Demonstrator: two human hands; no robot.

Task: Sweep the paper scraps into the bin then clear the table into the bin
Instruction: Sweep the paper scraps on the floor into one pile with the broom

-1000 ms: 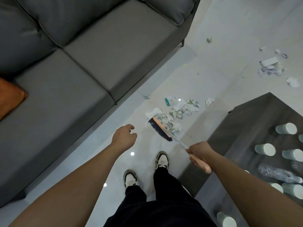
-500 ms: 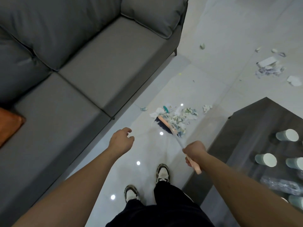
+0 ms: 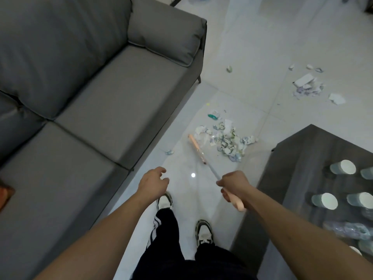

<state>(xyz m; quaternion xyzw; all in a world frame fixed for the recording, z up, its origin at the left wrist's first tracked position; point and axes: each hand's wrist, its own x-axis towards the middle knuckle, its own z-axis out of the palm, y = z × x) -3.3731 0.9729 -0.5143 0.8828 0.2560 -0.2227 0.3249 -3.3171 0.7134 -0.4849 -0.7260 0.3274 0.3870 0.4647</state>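
Gripping the broom (image 3: 196,148) handle, the right hand (image 3: 232,183) sets its head beside the paper scraps (image 3: 226,139) mid-frame. Left hand (image 3: 154,183) hovers, fingers loosely curled, holding nothing.

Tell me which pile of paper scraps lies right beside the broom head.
The greenish pile between sofa and table, touching the broom head. The whiter pile lies farther off, untouched.
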